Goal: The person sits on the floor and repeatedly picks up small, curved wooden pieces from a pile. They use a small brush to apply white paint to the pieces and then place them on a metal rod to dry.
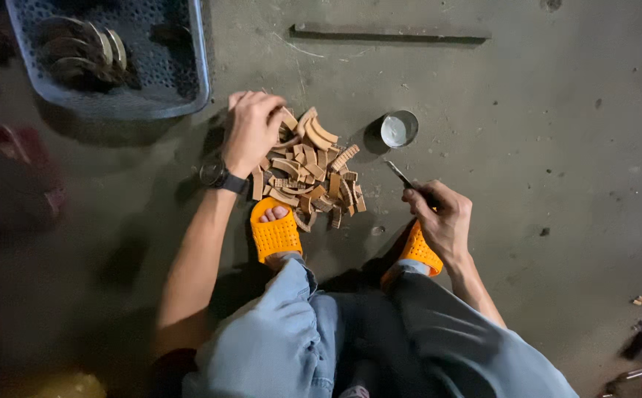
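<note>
On the concrete floor [527, 147], between my orange sandals [275, 234], I see a pile of curved brown pieces [313, 173]. My left hand [251, 129] closes over its upper edge; my right hand [439, 214] pinches a thin brush [400, 175] near a small tin [398, 128].

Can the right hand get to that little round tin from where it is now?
Probably yes: the right hand, holding a thin tool, sits just below the tin, with only bare floor between.
</note>
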